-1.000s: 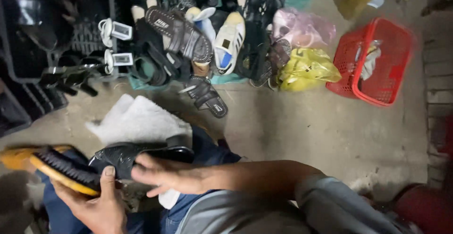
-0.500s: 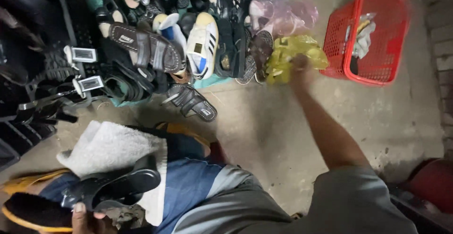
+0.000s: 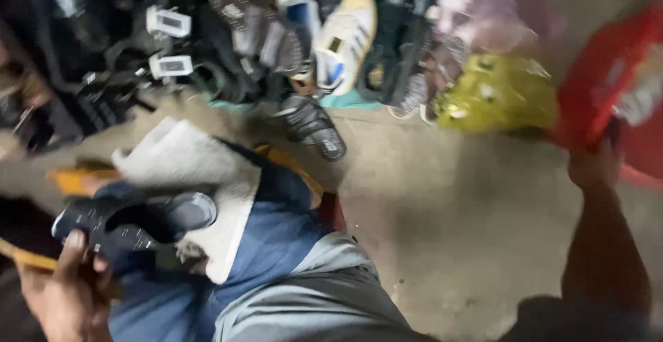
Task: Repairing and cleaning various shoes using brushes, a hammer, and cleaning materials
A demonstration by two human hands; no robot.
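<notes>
My left hand (image 3: pixel 65 294) holds a black sandal (image 3: pixel 131 221), fingers wrapped round it; my right hand (image 3: pixel 595 166) touches the red basket (image 3: pixel 601 86), grip too blurred to tell.

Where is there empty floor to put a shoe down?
The bare concrete floor is free between the black sandal, the yellow plastic bag, the red plastic basket and the blue-trousered knee. The pile of shoes along the top is crowded.

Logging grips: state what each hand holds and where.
Left hand grips the dark sandal at its heel end. Right hand touches the red basket rim; blur hides any grasp.
</notes>
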